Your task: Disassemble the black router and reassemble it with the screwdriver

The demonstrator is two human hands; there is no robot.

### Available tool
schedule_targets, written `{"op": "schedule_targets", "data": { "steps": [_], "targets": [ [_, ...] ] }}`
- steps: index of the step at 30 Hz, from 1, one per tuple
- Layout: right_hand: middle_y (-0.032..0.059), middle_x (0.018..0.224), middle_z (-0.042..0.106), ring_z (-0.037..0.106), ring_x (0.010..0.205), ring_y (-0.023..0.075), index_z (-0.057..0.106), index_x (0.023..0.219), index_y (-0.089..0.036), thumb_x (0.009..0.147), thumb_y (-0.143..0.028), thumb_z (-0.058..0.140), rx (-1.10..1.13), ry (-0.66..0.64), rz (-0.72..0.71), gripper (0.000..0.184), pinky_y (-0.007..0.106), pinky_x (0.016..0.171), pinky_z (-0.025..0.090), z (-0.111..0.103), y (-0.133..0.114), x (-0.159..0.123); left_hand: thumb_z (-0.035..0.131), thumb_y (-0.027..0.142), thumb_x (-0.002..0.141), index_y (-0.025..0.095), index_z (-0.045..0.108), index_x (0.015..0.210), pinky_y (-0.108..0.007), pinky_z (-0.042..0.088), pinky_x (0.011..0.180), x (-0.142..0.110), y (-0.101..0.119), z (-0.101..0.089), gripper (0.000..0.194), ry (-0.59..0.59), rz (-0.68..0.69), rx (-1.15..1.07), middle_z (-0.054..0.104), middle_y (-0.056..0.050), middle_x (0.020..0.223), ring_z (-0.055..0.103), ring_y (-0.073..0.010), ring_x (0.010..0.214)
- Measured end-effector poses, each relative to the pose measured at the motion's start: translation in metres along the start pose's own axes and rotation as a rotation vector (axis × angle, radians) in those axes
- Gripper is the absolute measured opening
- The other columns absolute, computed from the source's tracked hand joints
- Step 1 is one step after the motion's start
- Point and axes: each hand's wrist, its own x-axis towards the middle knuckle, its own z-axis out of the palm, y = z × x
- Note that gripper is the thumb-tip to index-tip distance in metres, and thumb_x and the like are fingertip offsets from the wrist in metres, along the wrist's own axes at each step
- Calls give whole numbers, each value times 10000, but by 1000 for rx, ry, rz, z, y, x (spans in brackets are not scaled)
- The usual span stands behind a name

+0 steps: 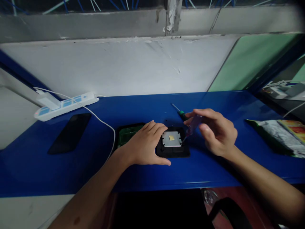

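"What does the right hand [224, 133] have in its grip?"
"A purple driver [195, 123], held loosely between fingers and thumb. The hand hangs above and right of the case [172, 154], forearm from near right, so the tip slants down by the right edge of the plate [166, 142] in the case, probably for aim."
"And the left hand [146, 144]?"
"Its grip is wide, arched over the case's left side with the thumb by the near edge, likely for steadying. I cannot tell how firmly it touches."
"What else?"
"A yellow pad [172, 137] sits on the plate. Left of the case, partly hidden, is a green part [127, 132]. Beyond it lies a green driver [182, 114] on the table [202, 173], perhaps parked within reach."
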Motion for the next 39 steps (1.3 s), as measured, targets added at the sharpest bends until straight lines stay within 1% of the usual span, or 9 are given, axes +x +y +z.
{"op": "schedule_targets", "data": {
  "steps": [4,7,10,12,17,21,31,35,39],
  "targets": [
    [86,1169,729,758,914,225,582,1390,-307,1008,-216,508,23,2,58,400,435,802,629,5,-7,-1,746,754,692,146,411,1434,-545,233,1261,-2,-3,2,1016,-10,-25,0,514,-169,1461,438,-371,1415],
    [72,1137,708,746,898,206,558,1405,-321,977,-174,567,38,25,78,453,404,761,638,11,-8,-2,722,747,724,136,411,1441,-544,235,1259,-2,-4,3,992,-22,-35,10,498,-178,1477,422,-375,1427],
    [46,1030,667,713,847,193,569,1381,-336,906,-138,672,7,78,27,525,388,718,632,14,-3,-3,710,757,729,117,407,1449,-554,249,1250,-2,-4,4,1009,-29,-33,24,486,-192,1486,406,-387,1435],
    [33,980,649,695,824,191,610,1324,-334,881,-130,701,-16,84,-23,497,387,700,626,15,0,-3,710,762,726,118,414,1443,-561,263,1241,-2,-4,4,1008,-22,-32,30,497,-191,1475,413,-392,1427],
    [73,1132,667,740,897,205,571,1363,-306,961,-159,584,84,28,33,428,399,732,647,16,-4,-4,738,744,712,149,439,1415,-553,265,1243,-1,-4,4,968,16,-6,-5,551,-167,1419,491,-365,1368],
    [76,1191,692,758,907,193,554,1389,-295,983,-136,537,131,-1,104,436,377,741,655,17,-11,-6,749,729,708,146,447,1410,-571,291,1227,0,-3,4,961,16,-19,-16,554,-176,1415,482,-380,1372],
    [34,943,671,658,802,213,632,1248,-309,820,-152,778,-36,55,-43,478,417,691,600,15,-1,-2,770,719,689,142,459,1396,-566,313,1211,0,-3,4,964,21,-37,-9,564,-177,1390,483,-388,1362],
    [61,1031,662,668,851,218,604,1271,-301,892,-208,697,-38,27,-23,402,416,695,610,13,1,-3,775,711,688,151,467,1388,-561,319,1209,0,-3,4,948,31,-19,-5,575,-167,1375,510,-373,1334],
    [76,1112,634,701,854,204,575,1320,-298,917,-207,655,22,-12,25,420,405,704,632,13,-1,-5,768,725,687,142,465,1399,-557,312,1214,1,-3,5,969,29,-20,-20,564,-169,1398,487,-374,1356]
  ]
}}
